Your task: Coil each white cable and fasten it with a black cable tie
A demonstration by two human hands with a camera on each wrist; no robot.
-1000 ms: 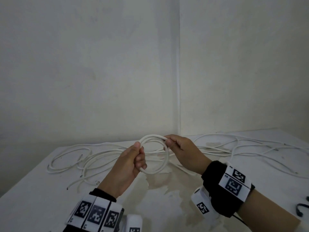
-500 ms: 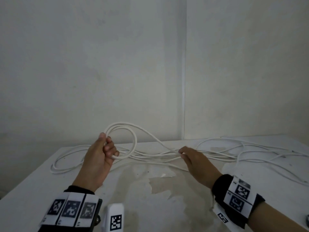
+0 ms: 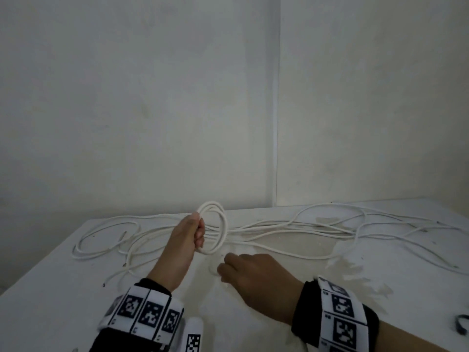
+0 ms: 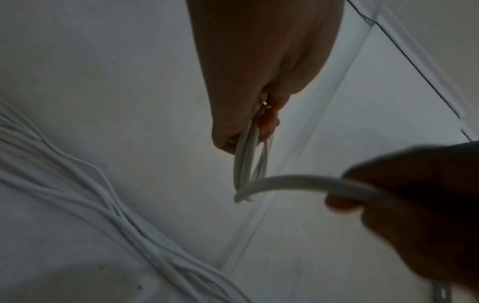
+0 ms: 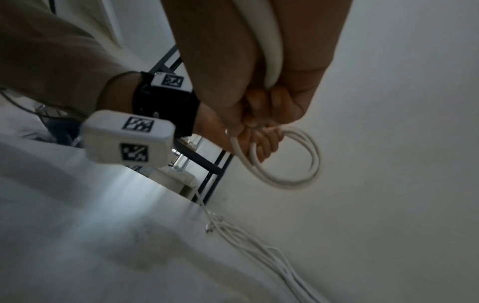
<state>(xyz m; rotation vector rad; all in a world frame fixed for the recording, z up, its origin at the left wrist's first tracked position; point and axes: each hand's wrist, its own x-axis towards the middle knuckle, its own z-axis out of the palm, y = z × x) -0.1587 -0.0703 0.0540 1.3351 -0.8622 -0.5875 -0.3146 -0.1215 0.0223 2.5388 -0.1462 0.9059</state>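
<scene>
My left hand [image 3: 200,232] grips a small upright coil of white cable [image 3: 220,226] above the table's middle. In the left wrist view its loops [image 4: 247,162] hang from the left hand [image 4: 249,131]. Just below and in front of the coil, my right hand [image 3: 225,269] is curled round the free strand of the same cable. That strand [image 4: 298,180] runs from the coil into the right hand [image 4: 344,203]. The right wrist view shows the strand [image 5: 272,45] lying through the palm, with the coil [image 5: 298,164] beyond. A black cable tie [image 3: 460,331] lies at the right edge.
Long loose white cables [image 3: 317,229] sprawl across the back of the white table [image 3: 50,288], with more loops at the left [image 3: 106,240]. A wall corner stands right behind the table. The tabletop has a worn patch [image 3: 355,270] near the right hand.
The left hand has carried the coil right, toward the middle. The right hand has drawn back toward me and left with the strand, ending just under the coil.
</scene>
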